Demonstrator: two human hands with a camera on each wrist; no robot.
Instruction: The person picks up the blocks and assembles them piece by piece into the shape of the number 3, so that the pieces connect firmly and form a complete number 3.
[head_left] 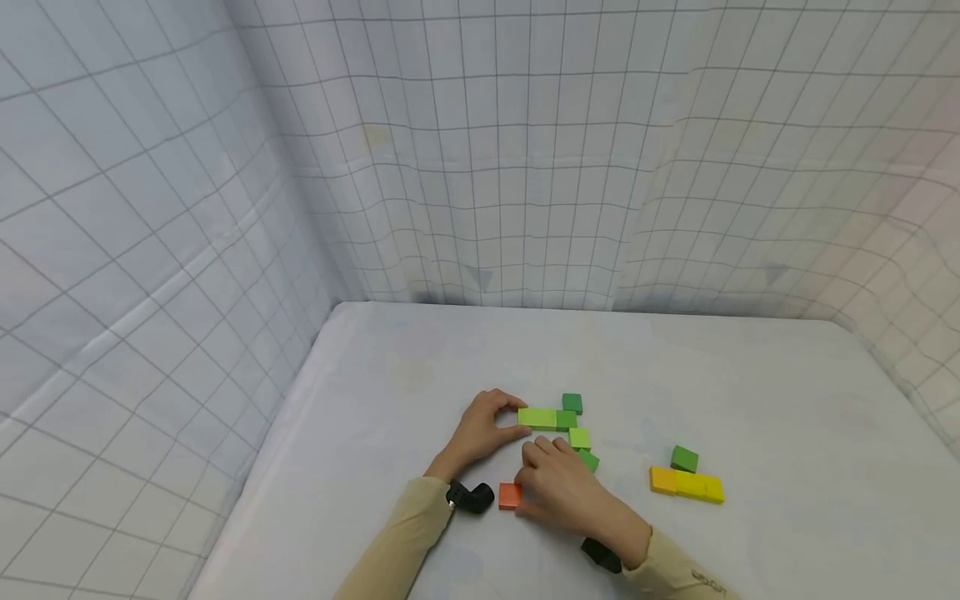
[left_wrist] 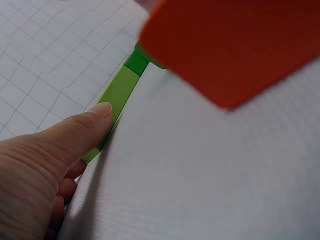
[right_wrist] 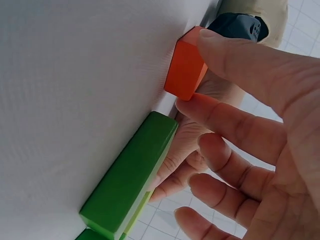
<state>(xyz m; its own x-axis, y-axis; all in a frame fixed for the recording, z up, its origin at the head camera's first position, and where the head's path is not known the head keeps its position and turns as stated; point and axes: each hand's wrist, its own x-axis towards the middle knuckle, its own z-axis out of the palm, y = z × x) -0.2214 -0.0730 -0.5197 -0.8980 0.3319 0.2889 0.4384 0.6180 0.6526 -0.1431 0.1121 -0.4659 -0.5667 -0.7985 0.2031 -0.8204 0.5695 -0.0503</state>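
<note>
My left hand (head_left: 483, 425) pinches the left end of a light green block (head_left: 537, 418), thumb along the near side, as the left wrist view also shows. A green block (head_left: 566, 420) adjoins that block's right end. Nearer to me, my right hand (head_left: 566, 487) holds an orange-red block (head_left: 509, 497) between thumb and index finger. The other fingers of that hand are spread loosely in the right wrist view. Beyond the green block lies a dark green block (head_left: 572, 403). A small light green block (head_left: 580, 438) and another green block (head_left: 588, 461), partly hidden by my right hand, continue the row toward me.
To the right on the white table (head_left: 795, 400) lie an amber block (head_left: 662, 480) and yellow blocks (head_left: 699, 486) in a row, with a green block (head_left: 684, 458) just behind. White grid-patterned cloth (head_left: 480, 167) rises behind the table and along its sides.
</note>
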